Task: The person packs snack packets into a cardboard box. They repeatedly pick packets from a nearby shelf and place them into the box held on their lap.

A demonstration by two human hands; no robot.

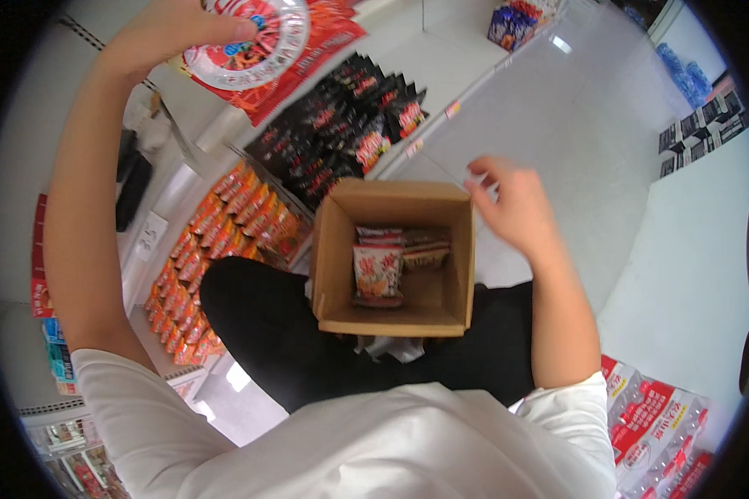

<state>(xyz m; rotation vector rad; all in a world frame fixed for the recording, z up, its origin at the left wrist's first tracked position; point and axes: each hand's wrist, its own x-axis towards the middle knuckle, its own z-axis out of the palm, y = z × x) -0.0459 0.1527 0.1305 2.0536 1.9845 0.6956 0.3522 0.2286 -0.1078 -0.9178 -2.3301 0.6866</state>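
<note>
My left hand [168, 31] is raised at the upper left, its thumb across the front of a red snack packet [287, 81] with a round white printed design. Part of that hand and packet is cut off by the picture's top edge. An open cardboard box [393, 321] rests between my thighs. Inside it, a white-and-red snack packet [377, 268] lies in front of other small packets [427, 249], with bare cardboard at the lower right. My right hand [515, 203] hovers beside the box's far right corner, fingers apart and holding nothing.
Orange snack packets [225, 231] fill a shelf section at the left. Rows of black packets [349, 118] stand beyond the box. Shrink-wrapped bottles [655, 418] sit at the lower right. Grey floor [562, 125] runs along the shelf's right side.
</note>
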